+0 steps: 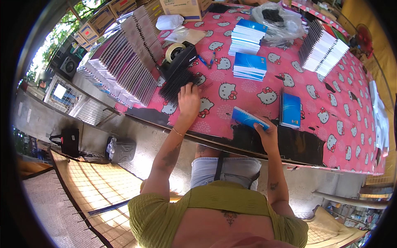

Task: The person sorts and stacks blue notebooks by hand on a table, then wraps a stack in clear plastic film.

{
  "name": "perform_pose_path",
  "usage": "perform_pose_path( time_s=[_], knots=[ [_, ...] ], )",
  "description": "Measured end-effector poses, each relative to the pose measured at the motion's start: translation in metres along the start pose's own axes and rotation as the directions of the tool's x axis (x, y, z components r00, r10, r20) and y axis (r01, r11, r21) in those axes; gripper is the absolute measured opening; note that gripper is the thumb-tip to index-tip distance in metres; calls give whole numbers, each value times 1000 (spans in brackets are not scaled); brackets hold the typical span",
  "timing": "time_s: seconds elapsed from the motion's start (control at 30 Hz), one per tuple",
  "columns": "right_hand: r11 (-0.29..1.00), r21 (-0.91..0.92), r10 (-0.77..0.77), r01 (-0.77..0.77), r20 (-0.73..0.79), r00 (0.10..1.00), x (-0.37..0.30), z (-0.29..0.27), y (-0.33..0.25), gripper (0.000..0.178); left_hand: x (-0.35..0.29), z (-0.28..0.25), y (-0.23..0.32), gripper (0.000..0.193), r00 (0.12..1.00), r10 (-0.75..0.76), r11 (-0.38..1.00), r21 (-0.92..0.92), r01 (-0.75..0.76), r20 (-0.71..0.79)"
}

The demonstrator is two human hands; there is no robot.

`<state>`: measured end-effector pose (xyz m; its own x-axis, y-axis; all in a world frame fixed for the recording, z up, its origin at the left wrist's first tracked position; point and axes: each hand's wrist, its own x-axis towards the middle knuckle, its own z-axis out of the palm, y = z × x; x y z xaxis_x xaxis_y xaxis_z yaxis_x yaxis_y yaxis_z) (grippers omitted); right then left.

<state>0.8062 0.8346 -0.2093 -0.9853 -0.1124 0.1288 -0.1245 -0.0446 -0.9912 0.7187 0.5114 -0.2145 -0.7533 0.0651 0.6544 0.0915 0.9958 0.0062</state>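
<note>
My right hand grips a small blue-covered notebook above the table's near edge, thumb on its cover. No coil shows on that notebook's visible edge. At the left, my left hand has its fingers curled onto a pile of black binding coils; the fingertips are partly hidden among them. To the right of my right hand lies a blue notebook with a black coil. Farther back are a short stack of blue notebooks and a taller one.
A black tape dispenser stands behind the coils, pens beside it. Tall stacks of coil-bound notebooks fill the left side; another stack is far right. A clear plastic bag and cardboard boxes sit at the back.
</note>
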Motion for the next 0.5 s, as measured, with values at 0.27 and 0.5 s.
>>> perform_pose_path(
  time_s=[0.27, 0.5],
  knots=[
    [999, -26, -22, 23, 25, 999, 1, 0, 4, 29, 11, -11, 7, 15, 994, 8, 980, -198, -30, -112],
    [997, -63, -49, 52, 40, 998, 4, -1, 3, 27, 5, -77, 69, 24, 985, 159, 651, -757, -58, 62]
  ],
)
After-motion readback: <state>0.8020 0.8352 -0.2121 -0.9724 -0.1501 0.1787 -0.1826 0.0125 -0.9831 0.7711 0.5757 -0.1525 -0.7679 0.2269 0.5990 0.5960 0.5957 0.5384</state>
